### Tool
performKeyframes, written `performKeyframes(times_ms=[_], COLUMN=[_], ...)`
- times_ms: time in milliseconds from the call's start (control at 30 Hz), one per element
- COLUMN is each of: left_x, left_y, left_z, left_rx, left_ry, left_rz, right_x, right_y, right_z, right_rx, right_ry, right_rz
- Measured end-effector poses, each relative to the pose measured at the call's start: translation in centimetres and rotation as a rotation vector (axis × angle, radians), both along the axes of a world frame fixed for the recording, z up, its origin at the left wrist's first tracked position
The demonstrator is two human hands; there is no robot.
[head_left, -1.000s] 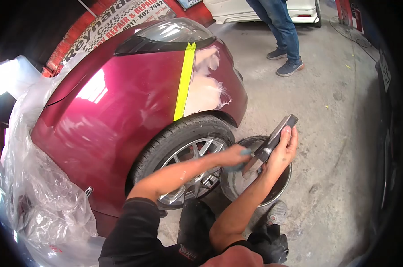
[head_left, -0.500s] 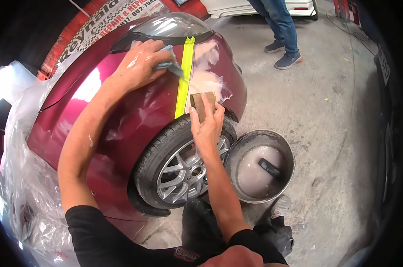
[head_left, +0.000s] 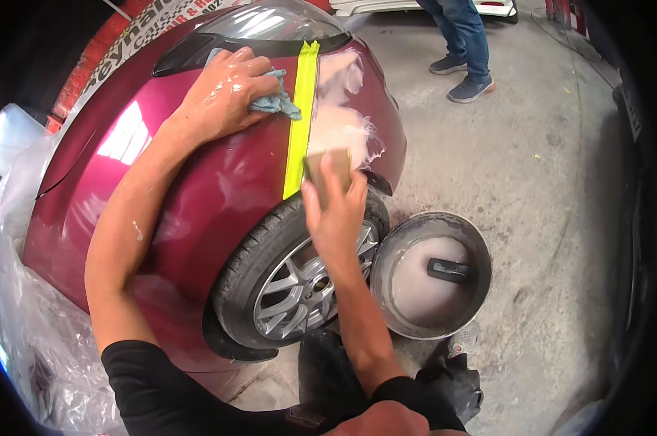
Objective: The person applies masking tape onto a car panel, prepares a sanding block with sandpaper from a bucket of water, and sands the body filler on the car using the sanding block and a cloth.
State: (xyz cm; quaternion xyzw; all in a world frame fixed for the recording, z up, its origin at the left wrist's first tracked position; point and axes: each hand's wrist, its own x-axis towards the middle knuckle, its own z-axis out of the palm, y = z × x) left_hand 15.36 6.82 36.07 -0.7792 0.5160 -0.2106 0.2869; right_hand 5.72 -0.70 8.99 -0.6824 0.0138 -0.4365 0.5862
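Note:
My left hand (head_left: 223, 94), wet on its back, is closed on a blue cloth (head_left: 276, 100) against the maroon car panel (head_left: 197, 174), below the headlight (head_left: 274, 23). My right hand (head_left: 338, 211) holds a flat brown sanding block (head_left: 327, 171) on the lower part of the pale filler patch (head_left: 335, 127), just above the wheel arch. Yellow tape (head_left: 299, 120) runs down the panel between the cloth and the patch. The wheel (head_left: 299, 280) stands below the block.
A round bucket (head_left: 482, 291) of cloudy liquid, with a black block (head_left: 449, 270) in it, stands right of the wheel. Crumpled plastic sheeting (head_left: 41, 341) hangs at the left. A person in jeans (head_left: 465, 36) stands near a white car (head_left: 372, 6).
From over the bucket, both hands have come to the panel, left with the cloth, right with the brown block. A black block now lies in the bucket. The view has shifted slightly.

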Motion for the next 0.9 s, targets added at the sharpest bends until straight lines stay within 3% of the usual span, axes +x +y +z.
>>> performKeyframes(times_ms=[167, 267, 400, 567, 900], left_x=[0.0, 0.1, 0.3, -0.1, -0.1], left_y=[-0.2, -0.2, 0.0, -0.3, -0.7], left_z=[-0.2, -0.3, -0.3, -0.3, -0.3], left_rx=[0.008, -0.007, 0.023, 0.015, 0.018], left_ry=[0.026, 0.07, 0.066, 0.054, 0.049], left_rz=[0.039, -0.003, -0.01, -0.002, -0.012], right_x=[2.9, 1.6, -0.6, 1.5, -0.1], right_y=[-2.0, -0.9, 0.0, -0.6, 0.1], right_z=[2.8, 1.9, 1.4, 1.5, 1.0], right_rx=[0.003, 0.027, -0.131, -0.025, -0.074], right_ry=[0.11, 0.056, 0.148, 0.096, 0.153], right_rz=[-0.009, -0.036, -0.045, -0.04, -0.042])
